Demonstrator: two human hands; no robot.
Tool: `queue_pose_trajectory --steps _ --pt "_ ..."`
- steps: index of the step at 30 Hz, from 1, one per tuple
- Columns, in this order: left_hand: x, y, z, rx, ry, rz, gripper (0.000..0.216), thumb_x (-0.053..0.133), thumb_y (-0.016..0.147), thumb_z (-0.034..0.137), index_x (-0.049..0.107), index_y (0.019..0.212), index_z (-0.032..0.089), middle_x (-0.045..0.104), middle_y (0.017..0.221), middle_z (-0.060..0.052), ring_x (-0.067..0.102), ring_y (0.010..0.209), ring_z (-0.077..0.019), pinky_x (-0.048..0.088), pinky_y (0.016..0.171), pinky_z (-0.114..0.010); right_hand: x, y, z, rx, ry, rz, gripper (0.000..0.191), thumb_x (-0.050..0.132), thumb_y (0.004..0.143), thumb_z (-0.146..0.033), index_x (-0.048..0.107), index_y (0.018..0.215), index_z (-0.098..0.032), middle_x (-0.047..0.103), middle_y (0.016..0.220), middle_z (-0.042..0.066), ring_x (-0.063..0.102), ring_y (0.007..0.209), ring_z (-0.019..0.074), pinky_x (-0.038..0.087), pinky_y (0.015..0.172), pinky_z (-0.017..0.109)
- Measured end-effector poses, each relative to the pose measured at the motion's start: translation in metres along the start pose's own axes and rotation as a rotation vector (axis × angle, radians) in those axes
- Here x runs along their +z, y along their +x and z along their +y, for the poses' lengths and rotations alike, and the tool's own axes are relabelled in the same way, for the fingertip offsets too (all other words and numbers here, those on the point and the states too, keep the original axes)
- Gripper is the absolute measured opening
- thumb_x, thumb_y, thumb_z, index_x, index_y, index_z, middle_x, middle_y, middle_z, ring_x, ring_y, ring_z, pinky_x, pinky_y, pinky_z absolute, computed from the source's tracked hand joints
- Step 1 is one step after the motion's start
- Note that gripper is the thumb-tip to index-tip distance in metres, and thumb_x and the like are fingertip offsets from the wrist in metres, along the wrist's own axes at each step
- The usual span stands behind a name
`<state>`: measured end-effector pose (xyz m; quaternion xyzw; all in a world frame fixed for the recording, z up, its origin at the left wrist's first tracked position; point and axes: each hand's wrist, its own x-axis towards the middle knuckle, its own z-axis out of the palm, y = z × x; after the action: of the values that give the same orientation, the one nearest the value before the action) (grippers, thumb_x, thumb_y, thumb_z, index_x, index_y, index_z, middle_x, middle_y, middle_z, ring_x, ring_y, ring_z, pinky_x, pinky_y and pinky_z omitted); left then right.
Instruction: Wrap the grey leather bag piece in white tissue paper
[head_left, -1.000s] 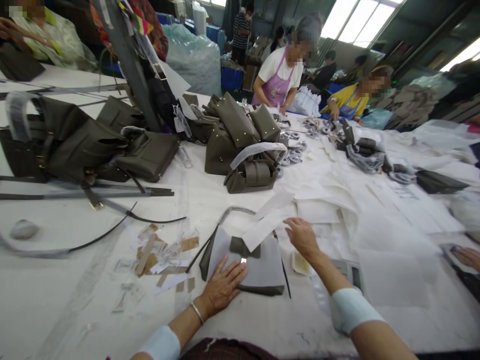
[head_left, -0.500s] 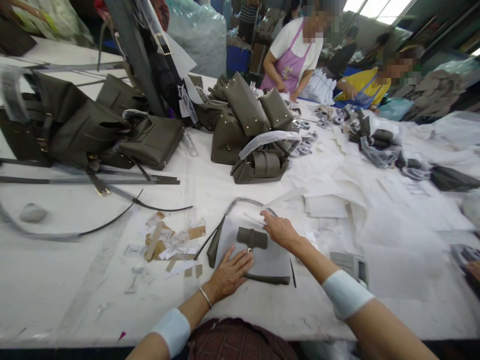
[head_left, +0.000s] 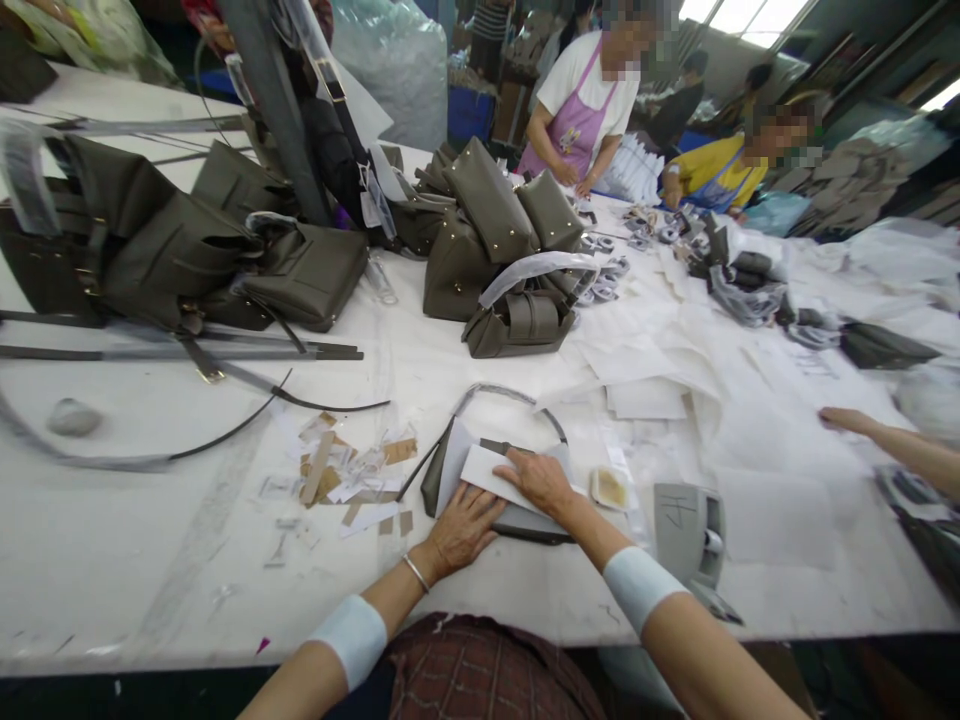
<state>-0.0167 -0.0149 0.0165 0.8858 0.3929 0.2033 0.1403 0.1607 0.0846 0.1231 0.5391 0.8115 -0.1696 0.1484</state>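
Note:
A flat olive-grey bag piece [head_left: 435, 478] lies on the white table [head_left: 150, 520] near my edge, partly covered by white paper [head_left: 486, 467]. My left hand [head_left: 461, 525] rests flat on its near left part, fingers spread. My right hand [head_left: 541, 482] presses flat on the white paper over the bag's middle. A thin grey strap [head_left: 501, 392] loops behind the bag. Neither hand grips anything.
Paper and tape scraps [head_left: 337, 480] lie left of the bag. A small yellowish pad [head_left: 609, 487] and a grey tape dispenser [head_left: 686, 520] sit to the right. Finished olive bags [head_left: 487, 250] pile up farther back. Another person's hand [head_left: 844, 418] reaches in at right. Workers stand beyond.
My right hand drew back from the far paper sheets and now lies on the paper over the bag. My left hand stayed on the bag. Another person's hand has come in at right.

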Motion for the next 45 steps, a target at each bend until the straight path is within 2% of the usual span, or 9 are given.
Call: queue_pose_trajectory --steps 9,16,20,26,29,31,33,39,45 --pt "-0.011 -0.009 0.011 -0.001 0.010 0.034 0.036 0.048 0.096 0.021 0.051 0.131 0.019 0.065 0.115 -0.010 0.059 0.110 -0.0237 0.048 0.092 -0.041 0.017 -0.001 -0.002 -0.187 0.075 0.037 0.045 0.028 0.101 -0.051 0.062 0.096 -0.023 0.071 0.093 0.003 0.065 0.084 0.0169 0.039 0.068 0.026" --pt "-0.022 -0.024 0.014 0.006 0.024 -0.008 0.034 0.044 0.096 0.015 0.052 0.129 0.016 0.065 0.113 -0.011 0.060 0.105 -0.0233 0.048 0.091 -0.043 0.037 -0.004 -0.019 -0.150 -0.008 0.107 0.033 0.042 0.097 -0.051 0.059 0.101 -0.023 0.067 0.097 0.005 0.064 0.087 0.0192 0.040 0.064 0.027" --pt "-0.035 -0.027 0.010 0.048 -0.019 0.053 0.032 0.042 0.096 0.013 0.052 0.126 0.012 0.064 0.114 -0.012 0.060 0.104 -0.0223 0.050 0.090 -0.040 0.045 -0.005 -0.020 -0.077 -0.039 0.174 0.031 0.049 0.094 -0.051 0.057 0.098 -0.022 0.066 0.094 0.004 0.062 0.087 0.0201 0.039 0.063 0.028" --pt "-0.059 -0.020 0.017 0.010 -0.050 0.108 0.020 0.043 0.097 0.015 0.062 0.099 0.016 0.065 0.084 -0.006 0.062 0.080 -0.0170 0.052 0.075 -0.032 0.062 -0.002 -0.019 -0.046 -0.046 0.328 0.033 0.054 0.091 -0.054 0.058 0.091 -0.021 0.063 0.087 0.006 0.055 0.086 0.0213 0.035 0.068 0.031" --pt "-0.060 -0.006 0.019 0.021 -0.034 0.067 0.028 0.045 0.096 0.017 0.056 0.121 0.015 0.065 0.109 -0.012 0.062 0.105 -0.0218 0.052 0.089 -0.037 0.075 -0.001 -0.014 -0.084 -0.041 0.426 0.027 0.053 0.093 -0.046 0.057 0.086 -0.020 0.062 0.084 0.006 0.052 0.084 0.0215 0.033 0.072 0.033" --pt "-0.052 0.004 0.016 0.017 -0.014 0.032 0.046 0.046 0.095 0.019 0.040 0.140 0.011 0.052 0.137 -0.017 0.047 0.130 -0.0259 0.045 0.103 -0.042 0.082 0.001 -0.010 -0.106 -0.014 0.459 0.019 0.050 0.095 -0.032 0.057 0.083 -0.020 0.061 0.082 0.006 0.050 0.081 0.0207 0.032 0.073 0.034" --pt "-0.038 0.010 0.010 0.019 0.019 -0.002 0.057 0.046 0.095 0.019 0.026 0.147 0.010 0.039 0.149 -0.019 0.034 0.141 -0.0263 0.040 0.110 -0.045 0.085 0.004 -0.007 -0.114 0.046 0.462 0.016 0.048 0.095 -0.022 0.058 0.083 -0.019 0.061 0.082 0.005 0.050 0.080 0.0200 0.031 0.074 0.034" --pt "-0.004 0.002 -0.009 0.062 0.078 -0.036 0.056 0.042 0.097 0.015 0.022 0.149 0.013 0.042 0.148 -0.017 0.032 0.142 -0.0246 0.037 0.112 -0.048 0.066 -0.002 -0.003 -0.109 0.278 0.442 0.019 0.042 0.096 -0.017 0.060 0.093 -0.019 0.063 0.088 0.004 0.053 0.085 0.0181 0.034 0.076 0.031" --pt "-0.002 0.002 -0.007 0.036 0.087 0.012 0.049 0.040 0.095 0.011 0.035 0.144 0.016 0.045 0.145 -0.016 0.039 0.138 -0.0240 0.039 0.110 -0.047 0.070 -0.041 0.002 -0.101 0.079 0.528 0.023 0.045 0.097 -0.023 0.062 0.082 -0.021 0.059 0.080 0.004 0.048 0.081 0.0204 0.030 0.075 0.035"
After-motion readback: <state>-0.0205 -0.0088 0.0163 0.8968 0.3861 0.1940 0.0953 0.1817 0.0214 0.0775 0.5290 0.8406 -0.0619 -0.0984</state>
